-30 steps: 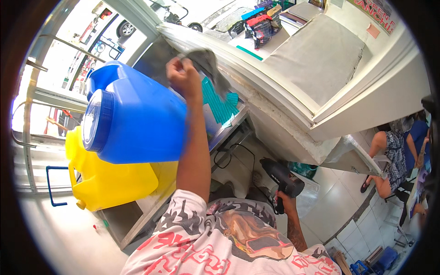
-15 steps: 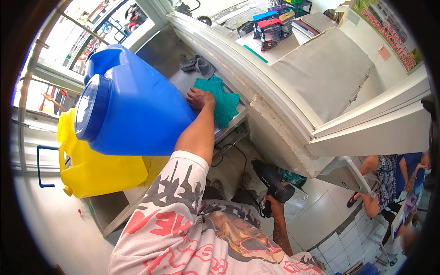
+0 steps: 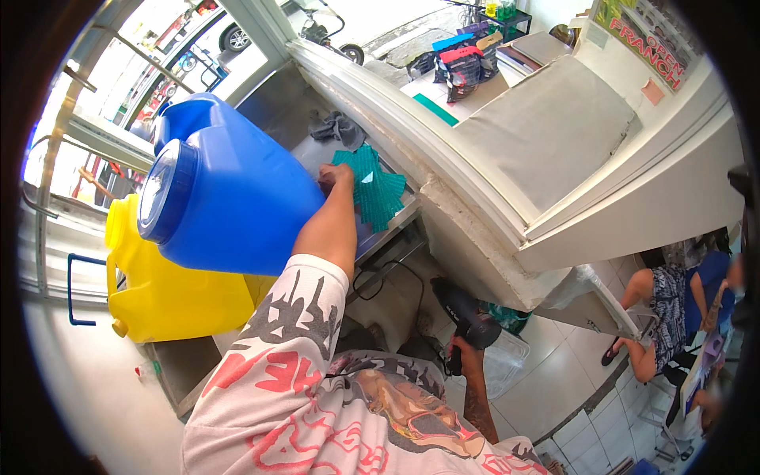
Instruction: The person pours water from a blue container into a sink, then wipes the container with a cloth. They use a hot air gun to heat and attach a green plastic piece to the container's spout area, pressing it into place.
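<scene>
Head view: your left hand (image 3: 337, 179) reaches past the big blue jug (image 3: 237, 198) to the near edge of the teal ribbed sheets (image 3: 378, 190) lying on the metal bench (image 3: 304, 147); its fingers are partly hidden, so whether they grip anything cannot be told. Your right hand (image 3: 465, 353), low in front of you, is wrapped around the handle of a black blower (image 3: 459, 307). A crumpled grey cloth (image 3: 339, 128) lies just beyond the sheets, and a yellow jug (image 3: 178, 289) stands beside the blue one.
</scene>
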{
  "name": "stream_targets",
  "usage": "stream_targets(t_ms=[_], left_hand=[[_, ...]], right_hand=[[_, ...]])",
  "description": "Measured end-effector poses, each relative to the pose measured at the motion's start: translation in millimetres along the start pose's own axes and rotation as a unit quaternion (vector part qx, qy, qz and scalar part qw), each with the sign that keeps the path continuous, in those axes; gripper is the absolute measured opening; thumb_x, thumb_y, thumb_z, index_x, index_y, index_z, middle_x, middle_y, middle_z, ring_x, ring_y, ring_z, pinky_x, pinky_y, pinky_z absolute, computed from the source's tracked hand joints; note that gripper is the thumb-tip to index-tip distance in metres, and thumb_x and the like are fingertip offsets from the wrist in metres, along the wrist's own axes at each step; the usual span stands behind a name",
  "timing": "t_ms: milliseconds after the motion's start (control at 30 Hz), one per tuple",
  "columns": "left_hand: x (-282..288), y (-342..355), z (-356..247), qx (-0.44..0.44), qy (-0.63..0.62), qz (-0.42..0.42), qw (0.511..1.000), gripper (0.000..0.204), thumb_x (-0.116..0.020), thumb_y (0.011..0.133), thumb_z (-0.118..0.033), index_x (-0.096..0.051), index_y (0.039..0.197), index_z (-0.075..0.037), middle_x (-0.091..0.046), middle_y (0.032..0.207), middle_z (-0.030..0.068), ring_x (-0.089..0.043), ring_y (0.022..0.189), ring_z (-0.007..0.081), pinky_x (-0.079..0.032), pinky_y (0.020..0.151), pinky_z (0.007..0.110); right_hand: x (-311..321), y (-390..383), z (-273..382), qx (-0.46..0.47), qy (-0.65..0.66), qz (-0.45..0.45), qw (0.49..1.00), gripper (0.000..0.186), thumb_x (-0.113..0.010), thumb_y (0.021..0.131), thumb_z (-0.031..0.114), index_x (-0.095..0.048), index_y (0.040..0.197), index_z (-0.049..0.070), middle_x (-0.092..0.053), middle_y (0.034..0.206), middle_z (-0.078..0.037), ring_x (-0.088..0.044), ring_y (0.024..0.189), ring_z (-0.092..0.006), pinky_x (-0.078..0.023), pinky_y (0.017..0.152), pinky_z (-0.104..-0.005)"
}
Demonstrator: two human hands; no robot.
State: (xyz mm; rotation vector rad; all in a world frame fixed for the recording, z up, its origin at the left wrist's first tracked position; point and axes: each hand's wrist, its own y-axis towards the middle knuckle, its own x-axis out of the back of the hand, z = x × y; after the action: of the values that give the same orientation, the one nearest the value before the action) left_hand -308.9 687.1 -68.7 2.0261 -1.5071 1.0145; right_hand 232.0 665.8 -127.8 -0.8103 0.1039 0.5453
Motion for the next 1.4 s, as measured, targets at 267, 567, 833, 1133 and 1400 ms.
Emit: stream_targets(t_ms=[267, 567, 833, 1133, 1400], left_hand=[[27.1, -87.7, 3.9, -0.399, 0.205, 0.093, 0.889, 0.044, -0.074, 0.081, -0.040, -0.069, 0.121, -0.022, -0.058, 0.132, 0.0090, -0.051, 0.125, 0.0322, -0.040, 0.101, 0.050], [48.5, -119.9, 39.7, -0.305, 0.006, 0.016, 0.952, 0.080, -0.070, 0.083, -0.022, -0.033, 0.150, -0.001, -0.031, 0.152, 0.0307, -0.031, 0.139, 0.0499, -0.026, 0.115, 0.056], [162.3, -237.8, 142.0, -0.678, -0.021, 0.222, 0.700, 0.051, -0.065, 0.086, -0.017, -0.057, 0.136, -0.012, -0.037, 0.156, 0.0213, -0.026, 0.147, 0.0443, -0.014, 0.120, 0.061], [71.6, -147.6, 338.4, -0.386, -0.061, 0.360, 0.847, 0.031, -0.065, 0.087, -0.012, -0.067, 0.118, -0.006, -0.068, 0.117, 0.0153, -0.063, 0.109, 0.0369, -0.050, 0.093, 0.043], [-119.9, -0.4, 397.2, -0.107, 0.207, 0.208, 0.950, 0.025, -0.059, 0.095, -0.020, -0.070, 0.114, -0.007, -0.070, 0.113, 0.0135, -0.066, 0.107, 0.0333, -0.052, 0.092, 0.045]], right_hand=[[1.9, -3.6, -17.4, 0.001, 0.013, -0.001, 1.000, 0.007, -0.067, 0.082, 0.007, -0.064, 0.087, 0.002, -0.064, 0.072, -0.006, -0.061, 0.058, -0.0160, -0.050, 0.053, -0.0302], [4.9, -9.7, -16.0, -0.008, -0.016, -0.020, 1.000, 0.008, -0.068, 0.081, 0.007, -0.066, 0.087, 0.001, -0.065, 0.073, -0.007, -0.061, 0.057, -0.0157, -0.050, 0.052, -0.0301], [-2.9, -18.5, -22.4, 0.003, -0.058, -0.006, 0.998, 0.017, -0.068, 0.081, 0.007, -0.064, 0.096, 0.002, -0.065, 0.080, -0.005, -0.062, 0.061, -0.0158, -0.053, 0.056, -0.0312], [5.1, -22.8, -90.2, 0.013, 0.007, -0.018, 1.000, 0.021, -0.068, 0.085, -0.002, -0.063, 0.106, -0.001, -0.067, 0.087, -0.008, -0.063, 0.070, -0.0159, -0.052, 0.063, -0.0304], [-34.6, 7.9, -192.2, 0.008, 0.135, -0.060, 0.989, 0.036, -0.063, 0.078, 0.005, -0.061, 0.114, 0.000, -0.065, 0.100, -0.014, -0.065, 0.070, -0.0235, -0.056, 0.064, -0.0374]])
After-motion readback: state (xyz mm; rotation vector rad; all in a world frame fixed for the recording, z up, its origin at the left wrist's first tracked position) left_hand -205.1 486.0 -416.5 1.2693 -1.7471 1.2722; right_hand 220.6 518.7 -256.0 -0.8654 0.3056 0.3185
